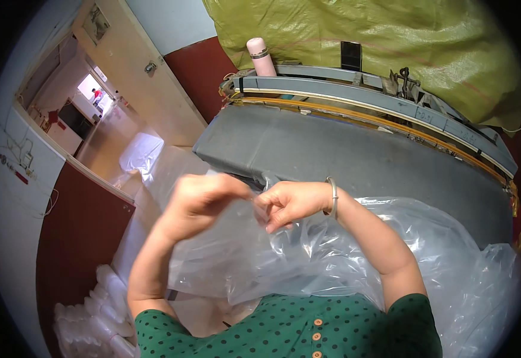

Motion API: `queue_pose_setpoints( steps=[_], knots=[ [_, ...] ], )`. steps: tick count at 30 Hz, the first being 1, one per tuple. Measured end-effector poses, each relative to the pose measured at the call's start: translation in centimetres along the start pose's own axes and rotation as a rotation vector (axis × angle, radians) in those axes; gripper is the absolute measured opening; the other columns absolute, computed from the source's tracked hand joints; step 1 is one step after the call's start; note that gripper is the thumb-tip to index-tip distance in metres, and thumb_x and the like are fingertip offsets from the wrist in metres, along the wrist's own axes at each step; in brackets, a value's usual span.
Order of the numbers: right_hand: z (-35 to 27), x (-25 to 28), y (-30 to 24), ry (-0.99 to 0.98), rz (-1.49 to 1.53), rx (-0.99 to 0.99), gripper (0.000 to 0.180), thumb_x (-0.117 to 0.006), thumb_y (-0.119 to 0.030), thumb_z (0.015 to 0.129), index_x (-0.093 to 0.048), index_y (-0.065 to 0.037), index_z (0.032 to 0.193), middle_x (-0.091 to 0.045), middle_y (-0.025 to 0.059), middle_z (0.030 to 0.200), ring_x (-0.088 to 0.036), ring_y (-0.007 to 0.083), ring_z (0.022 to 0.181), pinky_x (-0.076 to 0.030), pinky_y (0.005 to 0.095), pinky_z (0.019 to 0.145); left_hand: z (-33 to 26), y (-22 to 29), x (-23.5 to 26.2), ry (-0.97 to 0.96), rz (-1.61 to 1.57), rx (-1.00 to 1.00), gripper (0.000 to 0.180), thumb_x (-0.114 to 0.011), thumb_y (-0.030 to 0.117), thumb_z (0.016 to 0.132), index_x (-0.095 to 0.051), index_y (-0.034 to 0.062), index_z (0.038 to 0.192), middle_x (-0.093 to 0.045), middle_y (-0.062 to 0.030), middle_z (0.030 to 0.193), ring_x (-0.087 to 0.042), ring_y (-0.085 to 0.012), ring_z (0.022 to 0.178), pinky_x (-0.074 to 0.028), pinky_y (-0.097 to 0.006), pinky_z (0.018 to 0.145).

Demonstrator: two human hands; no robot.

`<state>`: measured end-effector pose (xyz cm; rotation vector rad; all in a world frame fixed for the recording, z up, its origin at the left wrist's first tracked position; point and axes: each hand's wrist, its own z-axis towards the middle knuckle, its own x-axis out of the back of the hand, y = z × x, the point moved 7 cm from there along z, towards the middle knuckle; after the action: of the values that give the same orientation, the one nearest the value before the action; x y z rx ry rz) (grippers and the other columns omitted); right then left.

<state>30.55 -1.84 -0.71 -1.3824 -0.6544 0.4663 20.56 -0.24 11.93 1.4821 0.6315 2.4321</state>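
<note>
A large sheet of clear plastic film [308,238] lies crumpled across my front and spreads out to the right. My right hand [293,203], with a bangle [333,197] on its wrist, pinches a gathered bit of this film. Close beside it, fingertips almost meeting, my left hand [203,200] is raised with its fingers curled together. Motion blurs the left hand, and what sits between its fingertips cannot be made out. Both hands are just in front of a long grey covered bench surface [332,149].
A metal frame with an orange strip [392,119] runs along the bench's back. A pink flask [261,56] stands there, before a yellow-green tarp [356,24]. At left are an open door [147,71], a white plastic bag [142,154] and bundled clear plastic [102,316].
</note>
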Motion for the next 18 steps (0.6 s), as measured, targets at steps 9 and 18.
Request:
queue_pose_setpoints(
  steps=[9,18],
  knots=[
    [-3.1,4.7,6.6,0.384,-0.312,-0.155,0.010,-0.061,-0.011,0.081,-0.056,-0.004,0.086,-0.057,0.0004,0.071,-0.047,0.0043,0.053,-0.038,0.0213,0.048,-11.1,-2.6,18.8,0.743,0.321,0.058,0.019,-0.049,-0.010,0.083,-0.059,0.0000,0.096,-0.061,-0.0062,0.092,-0.057,-0.0119,0.087,-0.044,-0.024,0.081],
    [-6.6,8.2,3.2,1.026,-0.341,-0.024,0.007,-0.059,-0.010,0.082,-0.058,-0.003,0.080,-0.057,0.0030,0.059,-0.050,0.0081,0.053,-0.041,0.0254,0.050,-10.5,-5.7,16.0,0.561,1.459,0.296,0.033,-0.051,-0.012,0.066,-0.058,0.0028,0.094,-0.057,-0.0097,0.104,-0.047,-0.0304,0.109,-0.041,-0.039,0.090]
  ],
)
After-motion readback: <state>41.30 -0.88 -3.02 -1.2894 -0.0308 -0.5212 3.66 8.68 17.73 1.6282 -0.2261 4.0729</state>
